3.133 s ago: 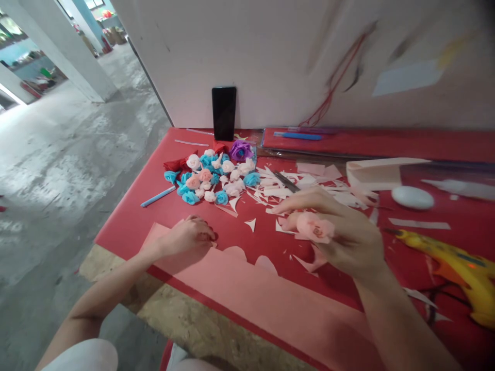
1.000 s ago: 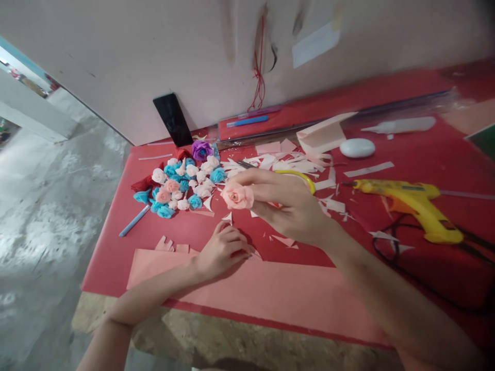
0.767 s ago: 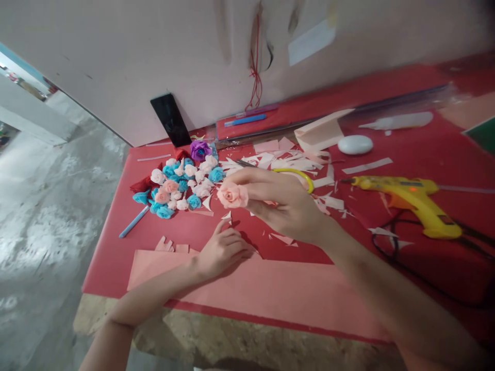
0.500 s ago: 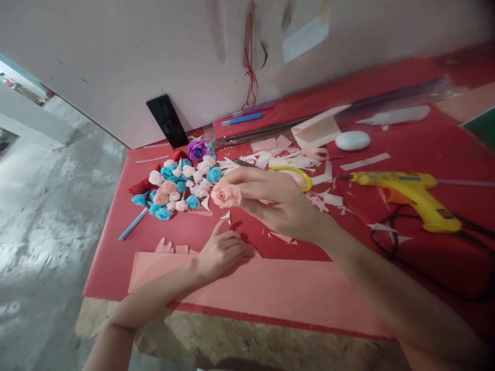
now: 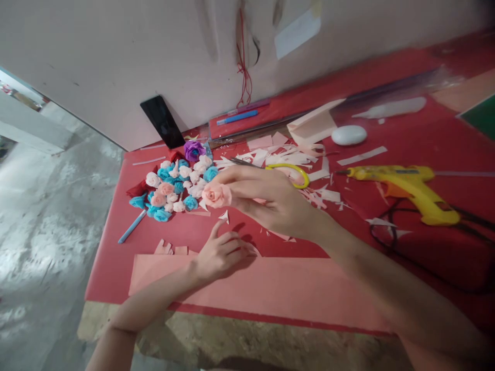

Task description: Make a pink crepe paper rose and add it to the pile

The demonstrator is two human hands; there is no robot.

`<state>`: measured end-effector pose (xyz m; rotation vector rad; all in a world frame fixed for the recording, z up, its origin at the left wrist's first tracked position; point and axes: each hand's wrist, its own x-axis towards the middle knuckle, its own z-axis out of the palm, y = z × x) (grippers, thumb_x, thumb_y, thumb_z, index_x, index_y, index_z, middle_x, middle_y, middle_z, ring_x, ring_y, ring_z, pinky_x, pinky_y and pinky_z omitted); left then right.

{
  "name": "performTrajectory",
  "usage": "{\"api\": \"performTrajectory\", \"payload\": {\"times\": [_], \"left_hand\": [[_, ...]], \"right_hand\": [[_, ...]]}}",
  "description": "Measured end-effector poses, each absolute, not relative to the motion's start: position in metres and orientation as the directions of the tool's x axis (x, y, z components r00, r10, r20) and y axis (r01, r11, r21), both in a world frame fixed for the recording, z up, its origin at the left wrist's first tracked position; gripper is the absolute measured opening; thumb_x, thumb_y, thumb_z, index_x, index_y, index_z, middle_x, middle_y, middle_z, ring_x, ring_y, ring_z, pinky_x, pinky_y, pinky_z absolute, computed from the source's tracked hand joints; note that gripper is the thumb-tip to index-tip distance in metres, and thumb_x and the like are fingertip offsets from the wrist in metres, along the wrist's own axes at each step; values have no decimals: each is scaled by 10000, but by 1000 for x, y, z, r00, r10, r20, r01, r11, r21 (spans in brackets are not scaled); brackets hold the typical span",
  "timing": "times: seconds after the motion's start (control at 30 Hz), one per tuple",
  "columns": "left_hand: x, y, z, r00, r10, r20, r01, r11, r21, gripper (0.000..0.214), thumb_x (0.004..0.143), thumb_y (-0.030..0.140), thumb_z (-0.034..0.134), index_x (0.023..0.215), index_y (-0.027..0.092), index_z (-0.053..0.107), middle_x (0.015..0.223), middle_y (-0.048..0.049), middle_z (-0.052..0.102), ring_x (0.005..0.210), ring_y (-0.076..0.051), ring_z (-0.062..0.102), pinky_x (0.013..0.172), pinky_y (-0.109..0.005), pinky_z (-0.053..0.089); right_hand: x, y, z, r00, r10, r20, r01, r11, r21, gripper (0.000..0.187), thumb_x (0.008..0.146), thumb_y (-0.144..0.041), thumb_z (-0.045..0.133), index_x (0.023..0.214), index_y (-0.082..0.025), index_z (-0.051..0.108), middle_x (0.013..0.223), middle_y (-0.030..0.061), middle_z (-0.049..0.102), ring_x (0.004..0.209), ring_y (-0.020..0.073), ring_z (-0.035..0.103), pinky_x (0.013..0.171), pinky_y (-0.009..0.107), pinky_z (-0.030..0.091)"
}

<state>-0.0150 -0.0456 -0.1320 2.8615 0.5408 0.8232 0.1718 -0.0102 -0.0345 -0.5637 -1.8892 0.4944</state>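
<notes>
My right hand [image 5: 276, 198] is closed on a pink paper rose [image 5: 216, 196], its fingers pinching the base while the bloom faces left. Below it, my left hand [image 5: 224, 252] hovers or rests at the top edge of a long sheet of pink paper [image 5: 301, 283]; I cannot tell if it touches. Its thumb sticks up, apart from loosely bent fingers, and I make out nothing held. Just behind the rose lies a cluster of small paper roses in white, pink and blue [image 5: 160, 198], with a purple one [image 5: 194, 150] at the back.
Yellow-handled scissors [image 5: 303, 178] lie among paper scraps [image 5: 286, 155] behind my right hand. On the right are a yellow glue gun [image 5: 421, 193] with a black cord, a white oval object [image 5: 349, 135] and a white bottle [image 5: 398, 108]. A phone [image 5: 162, 121] leans against the wall.
My right hand has shifted slightly left with the rose, now overlapping the flower cluster more closely. The whole view has moved a little. My left hand keeps much the same pose.
</notes>
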Motion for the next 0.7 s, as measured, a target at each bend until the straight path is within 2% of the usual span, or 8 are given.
{"api": "performTrajectory", "payload": {"times": [0.2, 0.3, 0.4, 0.47, 0.6, 0.7], "left_hand": [[-15, -45, -127, 819, 388, 424, 290, -916, 279, 100, 848, 174, 601, 946, 184, 616, 814, 42, 747, 788, -113, 683, 1183, -432, 176], [-15, -44, -125, 819, 417, 395, 271, -886, 375, 131, 836, 151, 585, 962, 183, 601, 804, 36, 745, 782, -125, 688, 1154, -439, 241], [-16, -42, -123, 820, 489, 297, 293, -805, 516, 91, 847, 174, 535, 915, 194, 593, 815, 5, 737, 805, -153, 690, 1105, -473, 313], [-16, -42, -122, 818, 527, 228, 319, -747, 584, 68, 862, 196, 507, 870, 189, 575, 824, -15, 729, 820, -168, 685, 1096, -506, 315], [-18, -41, -119, 800, 575, 168, 352, -678, 645, 63, 868, 187, 475, 833, 184, 528, 809, -18, 702, 793, -170, 667, 1122, -560, 253], [-21, -40, -116, 776, 616, 135, 371, -619, 693, 64, 865, 164, 450, 833, 193, 498, 789, -2, 671, 763, -158, 658, 1108, -561, 292]], "right_hand": [[171, -11, -36, -323, 599, 732, 147, 796, -587, 172, 948, -138, 452, 836, -172, 578, 989, 37, 665, 932, 96, 618, 790, 217, 508], [171, -11, -36, -322, 609, 724, 152, 789, -596, 163, 945, -138, 458, 842, -172, 579, 988, 42, 663, 931, 102, 616, 786, 226, 509], [171, -11, -35, -321, 606, 728, 153, 792, -591, 154, 943, -127, 461, 852, -162, 581, 981, 47, 660, 925, 88, 606, 784, 211, 498], [171, -11, -35, -321, 597, 735, 153, 799, -582, 157, 945, -128, 459, 853, -156, 583, 969, 48, 658, 915, 80, 603, 779, 200, 493], [171, -10, -36, -317, 594, 740, 143, 801, -582, 169, 956, -158, 444, 855, -167, 579, 956, 41, 653, 901, 87, 605, 762, 215, 500], [171, -9, -37, -308, 586, 750, 146, 808, -571, 181, 960, -173, 439, 841, -178, 575, 956, 38, 654, 905, 94, 614, 750, 218, 507]]}}
